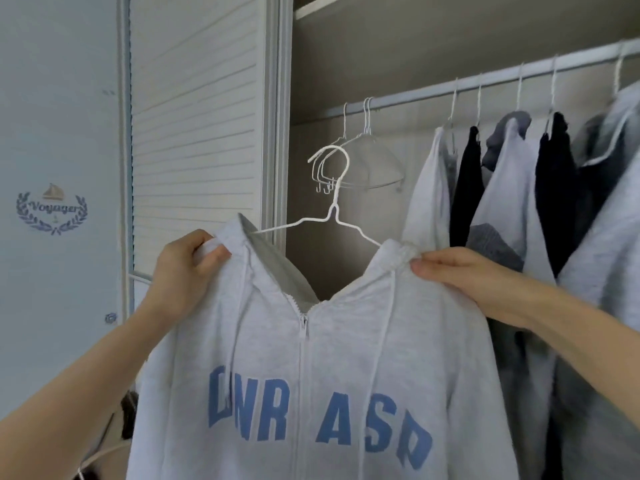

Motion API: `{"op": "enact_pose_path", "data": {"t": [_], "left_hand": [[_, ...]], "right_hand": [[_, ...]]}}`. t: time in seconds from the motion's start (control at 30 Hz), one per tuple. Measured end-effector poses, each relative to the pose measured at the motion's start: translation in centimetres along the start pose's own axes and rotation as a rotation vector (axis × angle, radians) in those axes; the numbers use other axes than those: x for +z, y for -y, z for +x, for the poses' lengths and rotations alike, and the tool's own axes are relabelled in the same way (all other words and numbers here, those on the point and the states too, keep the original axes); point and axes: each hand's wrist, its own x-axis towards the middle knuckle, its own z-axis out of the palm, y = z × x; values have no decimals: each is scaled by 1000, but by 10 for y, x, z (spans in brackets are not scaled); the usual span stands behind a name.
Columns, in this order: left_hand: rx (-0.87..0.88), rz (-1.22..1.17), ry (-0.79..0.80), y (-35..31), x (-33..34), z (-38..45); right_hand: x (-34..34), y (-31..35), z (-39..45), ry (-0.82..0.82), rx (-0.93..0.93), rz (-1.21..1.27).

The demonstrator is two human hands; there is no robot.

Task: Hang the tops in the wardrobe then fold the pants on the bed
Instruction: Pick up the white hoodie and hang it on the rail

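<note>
Up close, the left hand [188,261] and right hand [464,271] each pinch a shoulder of the grey hoodie [311,358], which sits on a white hanger [332,202]. It looks like the hanging step. Next, the hook needs lifting onto the rail [485,81], in the gap beside the empty hangers [363,161]. Farther back, other tops [512,188] hang there, past the slatted door [197,133].

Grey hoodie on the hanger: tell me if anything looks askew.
The hoodie is half zipped, and the white hanger sits off-centre, its hook nearer the right hand than the left hand. Both pinch the shoulders. Nothing looks damaged.
</note>
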Motion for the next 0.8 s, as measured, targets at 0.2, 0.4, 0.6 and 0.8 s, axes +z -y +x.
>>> {"op": "enact_pose_path", "data": {"t": [0.2, 0.4, 0.6, 0.8], "left_hand": [[5, -70, 71, -9, 40, 23], [5, -142, 457, -33, 88, 50], [75, -528, 643, -92, 99, 48], [127, -785, 645, -127, 79, 34]], "right_hand": [[-17, 30, -30, -186, -10, 224], [-37, 93, -32, -571, 25, 236], [1, 139, 31, -681, -66, 177], [36, 163, 110, -772, -83, 126]]}}
